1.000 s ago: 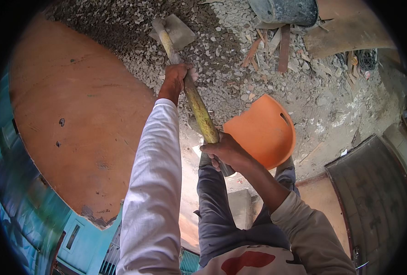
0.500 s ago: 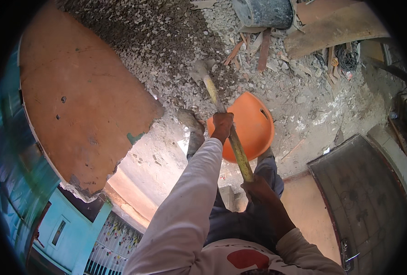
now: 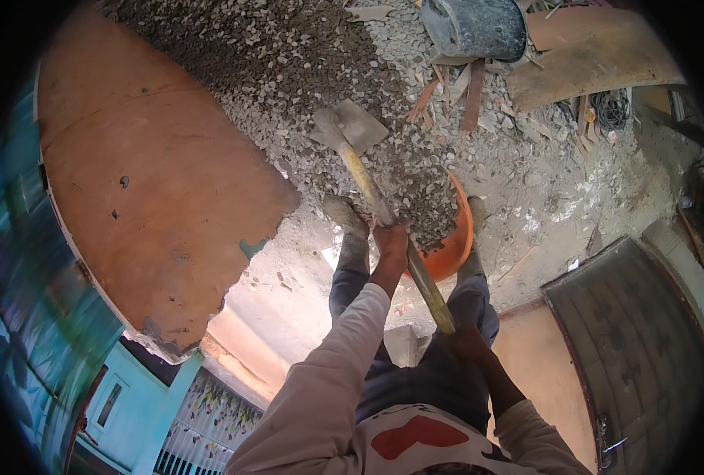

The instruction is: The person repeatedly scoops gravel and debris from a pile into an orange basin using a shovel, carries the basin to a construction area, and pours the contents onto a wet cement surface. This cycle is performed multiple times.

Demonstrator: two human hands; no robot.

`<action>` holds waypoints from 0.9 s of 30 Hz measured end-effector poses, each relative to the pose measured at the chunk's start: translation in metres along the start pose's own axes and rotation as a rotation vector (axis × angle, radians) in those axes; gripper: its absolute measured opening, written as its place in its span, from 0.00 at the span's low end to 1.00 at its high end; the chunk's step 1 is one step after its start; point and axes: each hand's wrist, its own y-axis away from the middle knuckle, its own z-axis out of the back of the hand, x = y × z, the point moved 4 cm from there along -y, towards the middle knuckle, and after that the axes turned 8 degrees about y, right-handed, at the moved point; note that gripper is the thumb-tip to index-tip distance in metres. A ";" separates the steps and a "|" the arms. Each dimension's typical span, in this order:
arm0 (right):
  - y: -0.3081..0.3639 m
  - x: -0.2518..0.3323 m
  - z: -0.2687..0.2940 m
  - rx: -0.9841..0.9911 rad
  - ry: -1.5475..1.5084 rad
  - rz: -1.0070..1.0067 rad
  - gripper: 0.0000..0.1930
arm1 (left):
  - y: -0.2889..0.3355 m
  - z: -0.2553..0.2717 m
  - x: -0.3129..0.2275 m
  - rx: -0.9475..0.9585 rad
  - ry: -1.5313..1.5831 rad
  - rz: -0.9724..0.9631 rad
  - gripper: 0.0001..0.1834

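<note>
A gravel heap (image 3: 273, 63) spreads across the top of the view, and the shovel (image 3: 357, 168) slants down from its near edge, the visible face of its blade bare, to cross the left side of the orange tub (image 3: 441, 263), which sits between the boots (image 3: 341, 210) with stones (image 3: 430, 212) in it. The step in hand looks like loading that tub; another scoop would call for driving the blade into the heap. The left hand (image 3: 391, 239) grips mid-handle; the right hand (image 3: 464, 342), in shadow, appears closed around its end.
</note>
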 end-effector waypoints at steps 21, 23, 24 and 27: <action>-0.125 0.137 -0.060 0.238 -0.722 0.057 0.10 | -0.210 0.023 -0.130 -0.155 -1.113 -0.320 0.10; -0.090 0.130 -0.051 0.312 -0.668 0.037 0.10 | -0.233 0.081 -0.089 -0.053 -1.423 -0.502 0.09; -0.077 0.117 -0.045 0.329 -0.613 0.020 0.10 | -0.232 0.092 -0.067 -0.032 -1.369 -0.474 0.08; -0.053 0.063 -0.024 0.234 -0.527 -0.114 0.11 | -0.161 0.050 -0.017 0.026 -0.691 -0.011 0.05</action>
